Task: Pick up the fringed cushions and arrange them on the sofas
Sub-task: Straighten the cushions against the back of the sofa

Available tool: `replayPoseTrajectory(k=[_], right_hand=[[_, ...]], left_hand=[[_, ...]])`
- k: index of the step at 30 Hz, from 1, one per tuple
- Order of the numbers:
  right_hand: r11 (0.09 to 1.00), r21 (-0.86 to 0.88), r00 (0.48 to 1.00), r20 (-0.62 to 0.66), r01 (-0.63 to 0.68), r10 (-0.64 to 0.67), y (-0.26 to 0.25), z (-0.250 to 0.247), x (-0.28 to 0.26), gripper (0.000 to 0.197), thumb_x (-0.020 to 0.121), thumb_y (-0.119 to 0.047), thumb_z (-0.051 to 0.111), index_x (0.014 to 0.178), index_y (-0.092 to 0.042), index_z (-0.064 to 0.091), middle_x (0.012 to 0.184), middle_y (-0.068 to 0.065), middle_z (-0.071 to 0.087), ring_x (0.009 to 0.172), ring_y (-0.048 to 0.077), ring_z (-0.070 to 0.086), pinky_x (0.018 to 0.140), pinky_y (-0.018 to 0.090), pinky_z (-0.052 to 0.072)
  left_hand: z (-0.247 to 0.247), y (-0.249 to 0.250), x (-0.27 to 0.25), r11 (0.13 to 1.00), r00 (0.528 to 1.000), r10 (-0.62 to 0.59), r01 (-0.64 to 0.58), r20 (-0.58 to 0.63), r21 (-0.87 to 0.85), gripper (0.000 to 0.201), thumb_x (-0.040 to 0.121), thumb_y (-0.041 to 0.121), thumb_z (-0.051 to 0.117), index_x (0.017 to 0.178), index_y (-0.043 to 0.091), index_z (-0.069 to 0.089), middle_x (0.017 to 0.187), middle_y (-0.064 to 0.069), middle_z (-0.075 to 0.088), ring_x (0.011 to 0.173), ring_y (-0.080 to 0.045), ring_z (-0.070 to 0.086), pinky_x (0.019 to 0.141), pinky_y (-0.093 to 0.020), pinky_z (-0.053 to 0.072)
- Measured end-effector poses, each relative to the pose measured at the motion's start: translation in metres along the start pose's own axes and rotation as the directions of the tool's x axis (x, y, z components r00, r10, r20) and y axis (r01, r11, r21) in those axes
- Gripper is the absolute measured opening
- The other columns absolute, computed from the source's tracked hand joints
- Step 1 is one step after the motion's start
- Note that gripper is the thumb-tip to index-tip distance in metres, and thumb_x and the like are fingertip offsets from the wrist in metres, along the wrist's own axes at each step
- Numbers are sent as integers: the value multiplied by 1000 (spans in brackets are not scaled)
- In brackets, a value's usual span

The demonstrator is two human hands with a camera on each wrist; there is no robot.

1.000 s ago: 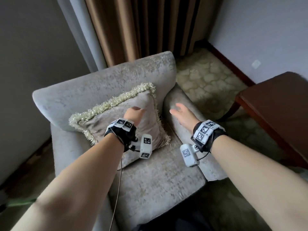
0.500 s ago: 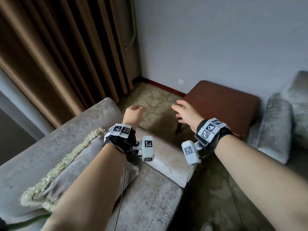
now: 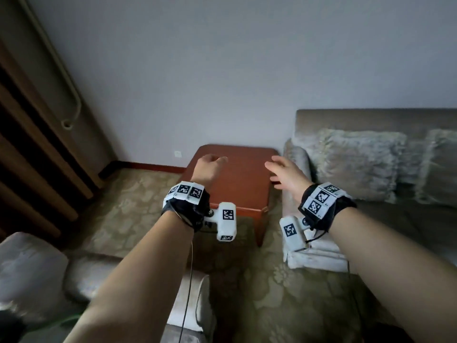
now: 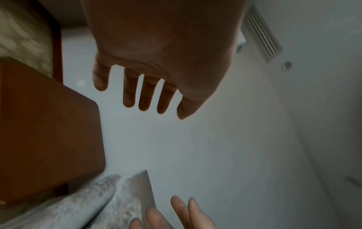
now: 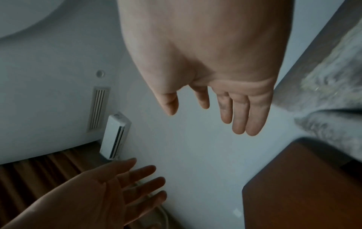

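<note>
Two grey-green cushions lean against the back of the grey sofa at the right: one cushion near its left arm, the other cushion at the frame's edge. Blur hides their edging. My left hand hangs in the air above the brown side table and holds nothing. In the left wrist view the left hand has straight fingers. My right hand floats beside the sofa's left arm, fingers spread and empty. The right wrist view shows the right hand equally bare.
A grey armchair fills the lower left corner. Brown curtains hang at the left. Patterned carpet lies between armchair, table and sofa. A pale wall stands behind the table.
The view has swung right, from the armchair with its fringed cushion to the side table and sofa. My left hand has left that cushion; both hands moved right, empty.
</note>
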State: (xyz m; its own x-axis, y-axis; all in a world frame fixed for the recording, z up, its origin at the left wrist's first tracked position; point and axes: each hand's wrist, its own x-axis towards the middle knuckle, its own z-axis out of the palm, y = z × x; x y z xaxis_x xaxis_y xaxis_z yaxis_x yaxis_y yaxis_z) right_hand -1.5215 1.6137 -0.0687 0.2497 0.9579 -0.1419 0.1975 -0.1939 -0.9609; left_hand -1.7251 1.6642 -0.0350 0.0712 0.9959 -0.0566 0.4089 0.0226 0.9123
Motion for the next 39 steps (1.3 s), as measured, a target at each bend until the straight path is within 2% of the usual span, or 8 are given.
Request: replayPoseTrajectory(k=[5,11,14,17,24,29,34,39], right_hand=[[996,69,988,-143,-48,58,24,-98,21,38,95,-38,57,130,-26,50,128,7,57,109,25,59,93,42,49],[977,164,937,-299,-134,178,65,-188,38,51,96,-33,57,142,-16,44,102,5,60,91,23,60,82,36,48],[964,183,915,-321,-196,246,87,-227,47,55,97,-36,55,146,-19,39,119,5,57,116,28,57,93,42,49],[961,192,876,-403,-201,264,111,-270,65,62,88,-43,58,141,-14,44,116,1,54,102,19,56,79,33,47],[934,267,752,-558,-237,350,140,-361,126,40,98,-36,55,134,-22,47,106,0,59,83,17,57,67,32,46],[916,335,674,-625,-223,393,150,-419,160,44,96,-36,56,136,-19,47,109,3,58,75,14,53,57,28,40],[888,420,589,-676,-187,443,167,-470,158,17,98,-25,54,114,-20,50,75,1,49,57,12,44,45,22,34],[862,456,466,-727,-222,505,194,-530,135,22,98,-31,55,119,-24,52,105,3,59,95,23,60,80,35,51]], left_hand=[[101,40,24,996,989,77,-82,126,31,34,93,28,59,113,3,67,98,-9,66,87,-19,57,76,-27,41],[206,76,49,989,948,121,-141,294,46,29,93,23,59,110,1,67,95,-7,67,85,-19,59,69,-26,46],[258,88,64,986,913,137,-163,384,35,18,92,20,60,99,5,68,94,-11,63,88,-22,57,77,-33,45],[316,100,85,982,879,131,-178,459,60,24,93,21,59,106,3,68,91,-10,58,89,-22,55,75,-33,42],[435,137,156,977,768,122,-203,628,58,36,92,23,59,120,1,63,115,-19,65,93,-28,59,76,-33,43],[506,170,200,966,679,146,-255,719,44,15,92,19,55,79,17,61,81,-8,61,84,-24,57,68,-32,40],[583,193,206,977,560,107,-213,822,18,18,94,12,51,111,13,58,86,-2,57,76,-17,57,57,-19,45],[669,214,190,952,457,117,-305,882,32,13,90,15,56,77,16,59,89,-9,60,84,-21,57,76,-34,47]])
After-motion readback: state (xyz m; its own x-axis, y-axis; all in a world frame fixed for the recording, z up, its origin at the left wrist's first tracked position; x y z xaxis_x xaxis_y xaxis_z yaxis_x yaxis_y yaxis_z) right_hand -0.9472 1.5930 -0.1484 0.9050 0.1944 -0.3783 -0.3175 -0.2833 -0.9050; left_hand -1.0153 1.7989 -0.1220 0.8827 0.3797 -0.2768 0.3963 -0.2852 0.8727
